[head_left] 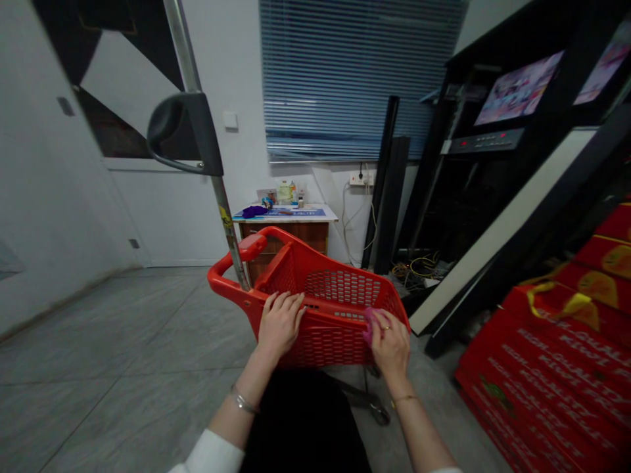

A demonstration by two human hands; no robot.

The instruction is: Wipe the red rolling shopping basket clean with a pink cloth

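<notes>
Grey floor (148, 355) is spreading below a white wall (236, 66), with a dark-panelled door (158, 217) standing at far left. Next, a metal pole (228, 226) is slanting up from the left end of the red cart (320, 345) and carrying a grey handle (210, 135). The left hand (282, 325) is lying over the cart's near rim, its fingers close together; whether they are gripping it I cannot tell. Behind the cart, a bench (320, 213) is holding a purple cloth (255, 211) and a small bottle (300, 202), and blinds (345, 79) are hanging above. The right hand (394, 345) is clamping its fingers on a pink cloth (369, 318), which is lying against the near rim toward the cart's right end. Beyond, black posts (382, 177) are standing by tangled cables (419, 266). Farther right, a screen (517, 89) is glowing in a dark rack (453, 197), a white board (507, 230) is leaning in front, and red boxes (557, 368) are standing stacked.
</notes>
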